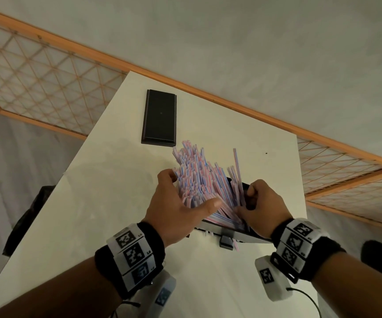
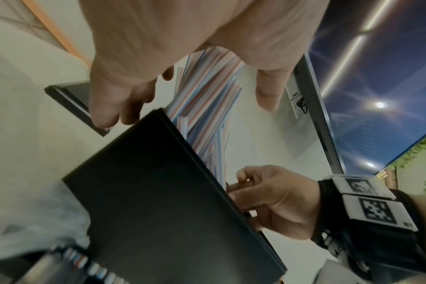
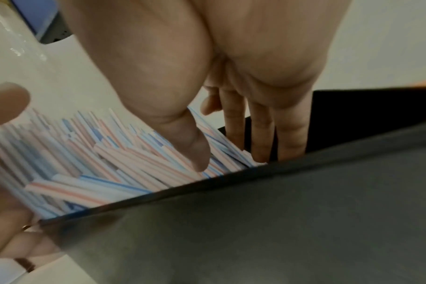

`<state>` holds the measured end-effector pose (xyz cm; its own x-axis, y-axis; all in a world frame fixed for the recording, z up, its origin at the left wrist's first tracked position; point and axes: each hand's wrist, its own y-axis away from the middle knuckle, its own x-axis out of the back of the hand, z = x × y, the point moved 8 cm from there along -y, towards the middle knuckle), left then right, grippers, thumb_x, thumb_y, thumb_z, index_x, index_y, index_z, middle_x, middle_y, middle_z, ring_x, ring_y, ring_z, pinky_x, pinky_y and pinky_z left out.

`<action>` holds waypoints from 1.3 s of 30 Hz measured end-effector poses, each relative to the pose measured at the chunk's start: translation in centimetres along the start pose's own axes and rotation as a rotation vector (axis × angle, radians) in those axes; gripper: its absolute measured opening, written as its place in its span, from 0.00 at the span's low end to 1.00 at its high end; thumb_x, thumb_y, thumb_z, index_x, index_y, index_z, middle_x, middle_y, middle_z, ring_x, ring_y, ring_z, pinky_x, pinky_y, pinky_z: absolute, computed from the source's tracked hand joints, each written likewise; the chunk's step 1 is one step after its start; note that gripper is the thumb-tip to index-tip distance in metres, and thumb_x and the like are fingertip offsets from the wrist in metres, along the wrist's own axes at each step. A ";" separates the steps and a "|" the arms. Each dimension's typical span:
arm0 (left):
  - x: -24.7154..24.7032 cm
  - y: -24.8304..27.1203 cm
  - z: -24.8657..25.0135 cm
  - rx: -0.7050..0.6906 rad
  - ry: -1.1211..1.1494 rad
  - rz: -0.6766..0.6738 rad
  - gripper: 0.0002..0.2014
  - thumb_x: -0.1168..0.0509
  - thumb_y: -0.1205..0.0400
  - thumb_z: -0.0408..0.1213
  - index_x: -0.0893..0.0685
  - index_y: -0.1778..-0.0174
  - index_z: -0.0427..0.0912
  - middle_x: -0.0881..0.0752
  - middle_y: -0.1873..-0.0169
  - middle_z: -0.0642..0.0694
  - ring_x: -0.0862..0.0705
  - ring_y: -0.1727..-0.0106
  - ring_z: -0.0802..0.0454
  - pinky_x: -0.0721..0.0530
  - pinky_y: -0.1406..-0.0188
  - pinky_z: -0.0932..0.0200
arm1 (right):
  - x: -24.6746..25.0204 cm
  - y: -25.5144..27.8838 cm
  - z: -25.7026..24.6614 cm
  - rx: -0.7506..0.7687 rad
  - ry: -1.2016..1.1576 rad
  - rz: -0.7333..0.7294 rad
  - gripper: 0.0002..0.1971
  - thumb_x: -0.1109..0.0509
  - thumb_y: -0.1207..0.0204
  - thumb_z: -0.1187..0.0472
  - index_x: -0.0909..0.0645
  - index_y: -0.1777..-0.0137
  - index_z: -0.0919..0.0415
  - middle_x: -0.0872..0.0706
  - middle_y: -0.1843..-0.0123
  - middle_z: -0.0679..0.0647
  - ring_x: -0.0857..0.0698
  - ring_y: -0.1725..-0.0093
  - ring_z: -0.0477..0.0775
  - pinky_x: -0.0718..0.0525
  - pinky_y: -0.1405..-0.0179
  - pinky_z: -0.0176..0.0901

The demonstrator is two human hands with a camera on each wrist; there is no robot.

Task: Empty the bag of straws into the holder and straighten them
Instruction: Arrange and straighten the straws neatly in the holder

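A thick bundle of pink, blue and white striped straws point(image 1: 199, 177) stands fanned and uneven in a black box holder point(image 1: 254, 237) on the white table. My left hand point(image 1: 190, 191) cups the left side of the bundle, fingers curled behind it and thumb across the front. My right hand point(image 1: 245, 201) is at the holder's right end. In the right wrist view its fingers point(image 3: 258, 138) reach down inside the holder point(image 3: 280, 221) and its thumb presses on the straws point(image 3: 110, 163), pinching some. The left wrist view shows the straws point(image 2: 207, 100) between my left fingers and thumb, above the holder wall point(image 2: 170, 201).
A flat black lid point(image 1: 159, 118) lies on the table point(image 1: 93, 203) behind the holder. One loose straw point(image 1: 235, 245) lies by the holder's front clip. A dark object point(image 1: 29, 214) sits past the table's left edge. A lattice rail with orange frame point(image 1: 185, 86) runs behind.
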<state>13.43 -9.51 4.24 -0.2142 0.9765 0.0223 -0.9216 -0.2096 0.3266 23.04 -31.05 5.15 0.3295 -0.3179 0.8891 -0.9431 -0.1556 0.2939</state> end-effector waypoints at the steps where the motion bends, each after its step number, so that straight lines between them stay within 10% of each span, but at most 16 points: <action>1: 0.5 0.1 0.3 -0.008 -0.003 0.021 0.52 0.17 0.44 0.65 0.36 0.30 0.51 0.13 0.39 0.57 0.12 0.39 0.63 0.14 0.32 0.46 | 0.0 0.0 0.0 -0.013 -0.037 0.000 0.20 0.18 0.32 0.60 0.30 0.52 0.54 0.16 0.61 0.48 0.17 0.62 0.50 0.25 0.66 0.38; 4: 3.1 0.4 2.8 -0.101 -0.019 0.165 0.59 0.22 0.50 0.76 0.35 0.27 0.53 0.26 0.25 0.53 0.23 0.24 0.50 0.21 0.24 0.44 | -0.2 -0.3 0.3 -0.044 -0.128 -0.013 0.22 0.18 0.32 0.60 0.28 0.46 0.52 0.14 0.55 0.42 0.14 0.56 0.47 0.23 0.60 0.37; 11: 4.5 3.5 15.0 -0.605 -0.252 0.333 0.29 0.26 0.26 0.54 0.25 0.33 0.48 0.18 0.37 0.55 0.18 0.35 0.60 0.20 0.40 0.69 | 0.1 0.3 -1.4 0.144 -0.116 -0.032 0.04 0.25 0.24 0.59 0.14 0.54 0.47 0.12 0.63 0.45 0.18 0.64 0.44 0.26 0.66 0.22; 15: -2.3 2.9 16.3 -0.491 -0.360 0.026 0.08 0.26 0.22 0.42 0.16 0.50 0.50 0.13 0.60 0.57 0.14 0.62 0.61 0.19 0.66 0.72 | -0.3 1.6 -1.2 0.179 -0.076 -0.075 0.21 0.26 0.30 0.35 0.21 0.48 0.49 0.19 0.57 0.40 0.21 0.59 0.44 0.26 0.62 0.25; 19: -9.0 0.6 14.3 -0.382 -0.749 -0.194 0.06 0.32 0.18 0.34 0.13 0.49 0.47 0.12 0.54 0.54 0.17 0.58 0.61 0.24 0.57 0.69 | -2.4 3.8 -0.9 0.205 -0.120 -0.338 0.46 0.35 0.46 0.15 0.23 0.38 0.49 0.13 0.47 0.47 0.14 0.49 0.49 0.12 0.47 0.51; 22: -12.0 -1.4 13.1 -0.280 -1.087 -0.287 0.16 0.36 0.15 0.33 0.19 0.32 0.45 0.18 0.36 0.47 0.20 0.35 0.46 0.24 0.38 0.58 | -2.5 4.6 -0.7 0.271 0.004 -0.358 0.38 0.29 0.40 0.28 0.25 0.33 0.47 0.15 0.43 0.45 0.15 0.47 0.49 0.13 0.47 0.52; 26: -13.2 -3.7 11.5 -0.069 -1.257 -0.305 0.21 0.37 0.15 0.29 0.23 0.25 0.40 0.19 0.30 0.40 0.17 0.35 0.41 0.14 0.36 0.50 | 0.5 4.2 0.0 0.241 -0.048 -0.274 0.07 0.28 0.29 0.59 0.20 0.52 0.50 0.21 0.58 0.44 0.22 0.61 0.47 0.22 0.57 0.44; 30: -14.1 -5.1 10.2 -0.030 -1.359 -0.275 0.03 0.34 0.15 0.31 0.21 0.48 0.41 0.21 0.58 0.46 0.19 0.50 0.45 0.17 0.46 0.57 | 4.1 3.2 2.1 0.122 -0.178 -0.133 0.12 0.28 0.30 0.64 0.16 0.46 0.54 0.15 0.50 0.47 0.17 0.51 0.51 0.19 0.53 0.40; 35: -14.8 -6.9 8.5 -0.060 -1.421 -0.228 0.09 0.30 0.15 0.37 0.12 0.42 0.37 0.13 0.37 0.43 0.14 0.37 0.44 0.16 0.37 0.56 | 5.9 2.8 4.0 0.065 -0.336 -0.053 0.11 0.27 0.29 0.65 0.15 0.48 0.51 0.13 0.51 0.45 0.15 0.52 0.47 0.22 0.56 0.33; 39: -15.1 -7.4 8.4 -0.127 -1.429 -0.214 0.10 0.30 0.16 0.35 0.09 0.42 0.38 0.11 0.40 0.43 0.13 0.38 0.44 0.15 0.36 0.54 | 5.8 2.7 4.0 0.079 -0.347 -0.054 0.09 0.26 0.28 0.65 0.16 0.50 0.51 0.13 0.54 0.45 0.16 0.56 0.45 0.24 0.63 0.26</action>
<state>26.18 -22.31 9.41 0.3583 0.1875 0.9146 -0.9320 0.0147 0.3621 22.56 -37.05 9.71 0.3870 -0.6036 0.6970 -0.9220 -0.2484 0.2968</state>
